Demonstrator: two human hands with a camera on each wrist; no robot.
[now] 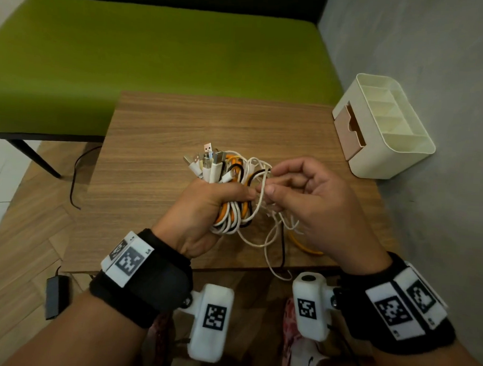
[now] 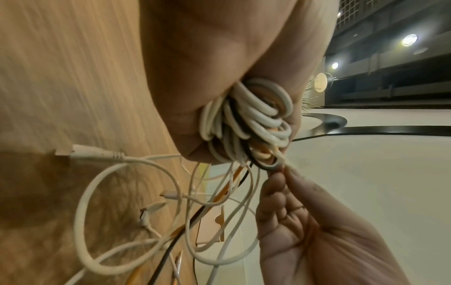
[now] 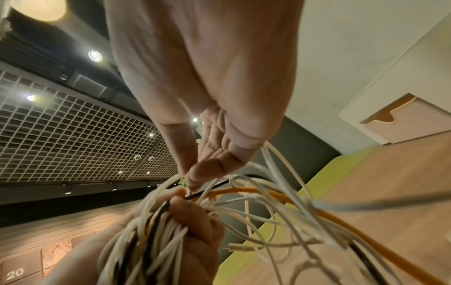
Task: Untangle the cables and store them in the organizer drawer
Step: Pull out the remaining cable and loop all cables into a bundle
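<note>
A tangled bundle of cables (image 1: 232, 182), white, orange and black, is held above the wooden table (image 1: 159, 140). My left hand (image 1: 206, 209) grips the bundle (image 2: 246, 123) in a fist, with several USB plugs sticking up from it. My right hand (image 1: 303, 194) pinches a thin white cable (image 3: 171, 185) at the bundle's right side between thumb and fingertips. Loose loops (image 2: 136, 212) hang down to the table's near edge. The cream organizer (image 1: 386, 128) stands at the table's right, and its pink drawer (image 1: 350, 132) is partly pulled out.
A green bench (image 1: 157, 63) runs behind the table and a grey wall (image 1: 447, 67) is on the right. A black power adapter (image 1: 57, 296) lies on the floor at the left. A dark cord (image 1: 74, 181) trails on the floor beside the table.
</note>
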